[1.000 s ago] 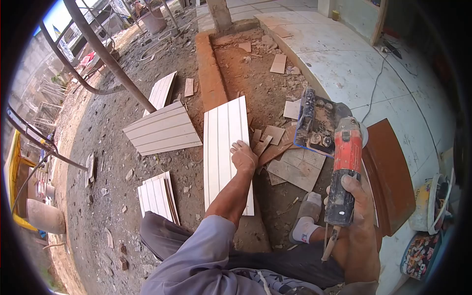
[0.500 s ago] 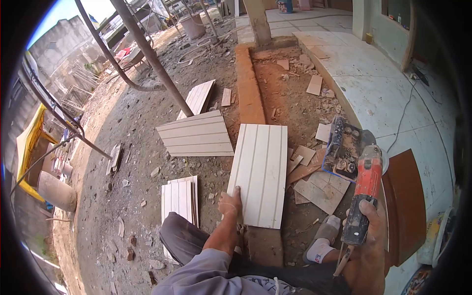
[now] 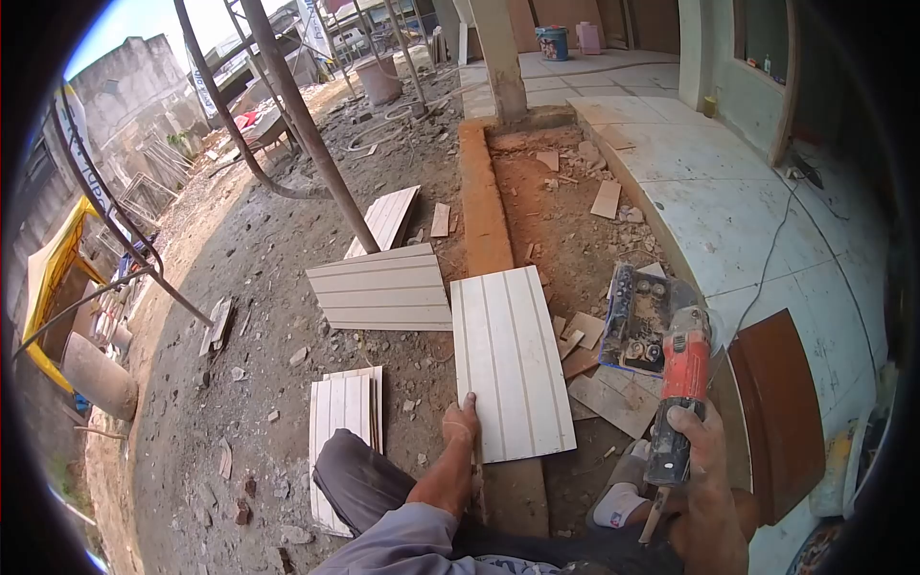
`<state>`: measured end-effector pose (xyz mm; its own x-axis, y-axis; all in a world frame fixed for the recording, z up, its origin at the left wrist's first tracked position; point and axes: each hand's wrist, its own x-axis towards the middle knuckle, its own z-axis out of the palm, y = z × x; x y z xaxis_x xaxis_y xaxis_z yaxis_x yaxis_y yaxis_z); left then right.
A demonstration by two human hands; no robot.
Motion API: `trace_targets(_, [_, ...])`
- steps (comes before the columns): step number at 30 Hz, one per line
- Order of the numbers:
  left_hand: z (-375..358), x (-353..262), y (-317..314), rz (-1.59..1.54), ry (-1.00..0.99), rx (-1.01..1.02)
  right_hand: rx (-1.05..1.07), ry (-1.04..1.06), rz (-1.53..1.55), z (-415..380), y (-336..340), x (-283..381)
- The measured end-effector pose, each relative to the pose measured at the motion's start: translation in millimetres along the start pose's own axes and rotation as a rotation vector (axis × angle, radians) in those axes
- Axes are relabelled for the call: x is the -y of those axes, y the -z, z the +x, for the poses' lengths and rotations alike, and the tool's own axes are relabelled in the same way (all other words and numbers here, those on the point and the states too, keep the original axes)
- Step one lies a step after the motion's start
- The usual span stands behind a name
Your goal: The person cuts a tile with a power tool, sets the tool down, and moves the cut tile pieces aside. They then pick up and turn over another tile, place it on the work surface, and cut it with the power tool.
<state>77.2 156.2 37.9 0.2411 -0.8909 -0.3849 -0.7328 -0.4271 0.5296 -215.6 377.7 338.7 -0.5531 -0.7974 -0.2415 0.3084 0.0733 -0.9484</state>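
Observation:
A white board with narrow dark grooves (image 3: 513, 359) lies before me, its near end over a brown block. My left hand (image 3: 460, 424) grips the board's lower left edge, thumb on top and fingers hidden beneath. In my right hand (image 3: 698, 436) is a red and black angle grinder (image 3: 683, 369), its body pointing away from me and its disc hard to make out. Just beyond the grinder sits an open blue-edged case (image 3: 640, 321) with dusty round parts inside.
More grooved boards (image 3: 381, 289) lie ahead to the left, with a stack (image 3: 345, 412) beside my knee. A metal pole (image 3: 321, 153) slants down at the left. Broken tiles (image 3: 618, 395), a brown curved panel (image 3: 778, 412) and a raised tiled floor (image 3: 709, 211) are on the right.
The board has turned slightly, its far end swinging left and its near end right. My right hand and the grinder have shifted a little left. The view has tilted up slightly.

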Motion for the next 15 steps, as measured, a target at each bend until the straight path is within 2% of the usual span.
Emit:
trace_targets(9, [12.4, -20.7, -3.7, -0.128, 0.014, -0.069, 0.013, -0.113, 0.003, 7.0, -9.6, 1.2])
trace_targets(15, [46.3, -35.6, -12.8, -0.142, -0.028, -0.072, 0.015, -0.068, -0.04, 14.7, -15.4, -6.5])
